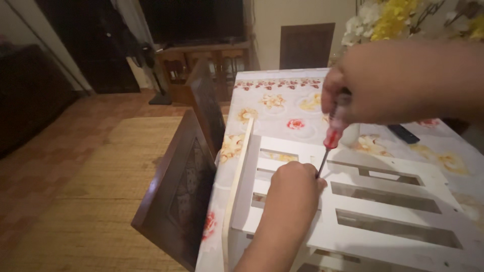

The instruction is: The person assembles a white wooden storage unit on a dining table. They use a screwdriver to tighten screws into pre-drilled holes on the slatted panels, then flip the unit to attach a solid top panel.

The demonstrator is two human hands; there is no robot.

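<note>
holding our right hand (398,83) pinched on the red-handled screwdriver (330,138), we see its long axis slanting down-left to the white slotted wooden panel (383,201) on the floral tabletop (282,108); our left hand (292,191), curled, touches the tip.

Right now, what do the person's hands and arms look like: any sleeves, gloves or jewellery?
Both are bare: the left hand and forearm show no sleeve, glove, ring or watch. The right hand, close to the camera and blurred, likewise shows no glove or sleeve.
</note>
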